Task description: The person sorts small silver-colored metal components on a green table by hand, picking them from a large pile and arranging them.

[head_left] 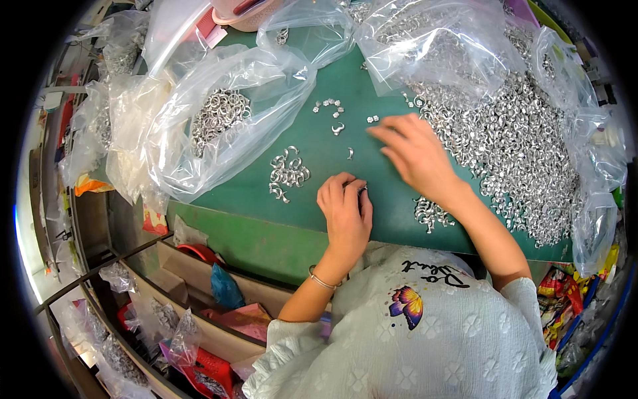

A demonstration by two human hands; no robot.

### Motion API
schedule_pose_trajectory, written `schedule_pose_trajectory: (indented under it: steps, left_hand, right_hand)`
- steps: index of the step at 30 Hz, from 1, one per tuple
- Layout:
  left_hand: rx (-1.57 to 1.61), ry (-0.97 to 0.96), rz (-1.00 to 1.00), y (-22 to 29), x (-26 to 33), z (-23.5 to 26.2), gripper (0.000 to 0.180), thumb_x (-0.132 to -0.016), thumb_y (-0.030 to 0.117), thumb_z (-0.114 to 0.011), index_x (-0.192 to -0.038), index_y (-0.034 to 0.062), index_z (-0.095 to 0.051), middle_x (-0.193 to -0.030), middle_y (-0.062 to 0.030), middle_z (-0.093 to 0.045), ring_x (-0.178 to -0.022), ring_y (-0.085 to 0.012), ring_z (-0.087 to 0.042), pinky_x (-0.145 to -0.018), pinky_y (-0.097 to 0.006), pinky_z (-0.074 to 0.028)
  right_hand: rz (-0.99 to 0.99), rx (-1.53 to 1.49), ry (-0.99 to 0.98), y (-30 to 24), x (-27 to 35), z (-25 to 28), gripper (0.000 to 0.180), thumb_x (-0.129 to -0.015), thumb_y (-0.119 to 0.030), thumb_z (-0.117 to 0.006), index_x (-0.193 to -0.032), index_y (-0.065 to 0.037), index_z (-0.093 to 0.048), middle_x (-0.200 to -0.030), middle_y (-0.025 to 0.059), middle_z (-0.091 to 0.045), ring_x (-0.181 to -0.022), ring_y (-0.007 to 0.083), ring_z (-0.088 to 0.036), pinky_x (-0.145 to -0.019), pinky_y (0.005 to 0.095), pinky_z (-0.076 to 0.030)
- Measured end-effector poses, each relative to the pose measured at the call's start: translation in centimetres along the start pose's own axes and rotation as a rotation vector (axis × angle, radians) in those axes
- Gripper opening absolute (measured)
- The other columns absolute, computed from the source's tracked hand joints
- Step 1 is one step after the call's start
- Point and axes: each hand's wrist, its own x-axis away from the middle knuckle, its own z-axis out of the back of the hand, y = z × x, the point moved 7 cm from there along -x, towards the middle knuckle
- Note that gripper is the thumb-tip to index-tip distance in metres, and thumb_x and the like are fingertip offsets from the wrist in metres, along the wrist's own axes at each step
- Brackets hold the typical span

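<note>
My left hand [346, 207] rests on the green tabletop near its front edge, fingers curled together. A bit of silver metal shows at its fingertips, mostly hidden by them. My right hand [417, 154] hovers just below two small silver flower-shaped pieces [373, 119], its fingers stretched out, slightly blurred and apart. Between the hands and the far side lie a single curved metal piece [350, 153], a small curved metal cluster [338, 128] and an arc of flower-shaped pieces [328, 105]. Left of my left hand is a loose group of silver rings [290, 171].
A large heap of small silver metal parts [525, 159] covers the right side under clear plastic. A small pile [432, 214] sits beside my right forearm. At left, an open plastic bag [266, 100] holds rings [222, 113]. Drawers [183, 292] stand below the table's front edge.
</note>
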Motion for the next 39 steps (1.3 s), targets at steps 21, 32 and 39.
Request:
schedule_pose_trajectory:
  steps: [21, 32, 39]
  left_hand:
    - [-0.112, -0.1, -0.097, 1.1, -3.2, -2.3, 0.022, -0.083, 0.006, -0.066, -0.105, 0.0044, -0.062, -0.108, -0.0084, -0.055, -0.1, -0.0256, -0.051, -0.084, -0.042, -0.033]
    - [-0.095, -0.137, -0.1, 1.8, -3.5, -2.1, 0.035, -0.083, 0.001, -0.063, -0.118, 0.0058, -0.059, -0.112, -0.0086, -0.056, -0.1, -0.0256, -0.052, -0.087, -0.038, -0.037]
    - [-0.049, -0.244, -0.201, 2.1, -3.9, -2.9, 0.024, -0.083, -0.002, -0.062, -0.106, 0.0023, -0.062, -0.105, -0.0085, -0.056, -0.097, -0.0268, -0.054, -0.084, -0.039, -0.04]
  right_hand:
    - [-0.12, 0.086, -0.033, 1.9, 1.8, 0.2, 0.021, -0.079, -0.006, -0.067, -0.1, -0.003, -0.064, -0.106, 0.0092, -0.057, -0.101, 0.0269, -0.052, -0.085, 0.0392, -0.041]
    - [-0.053, 0.179, -0.176, 2.3, 2.7, -0.1, 0.036, -0.088, -0.02, -0.063, -0.12, -0.004, -0.061, -0.127, 0.0126, -0.057, -0.125, 0.0316, -0.048, -0.111, 0.0423, -0.032]
    - [-0.205, 0.03, 0.065, 5.0, 4.6, 4.0, 0.021, -0.081, -0.004, -0.066, -0.102, -0.003, -0.066, -0.115, 0.0102, -0.061, -0.117, 0.0301, -0.054, -0.098, 0.041, -0.041]
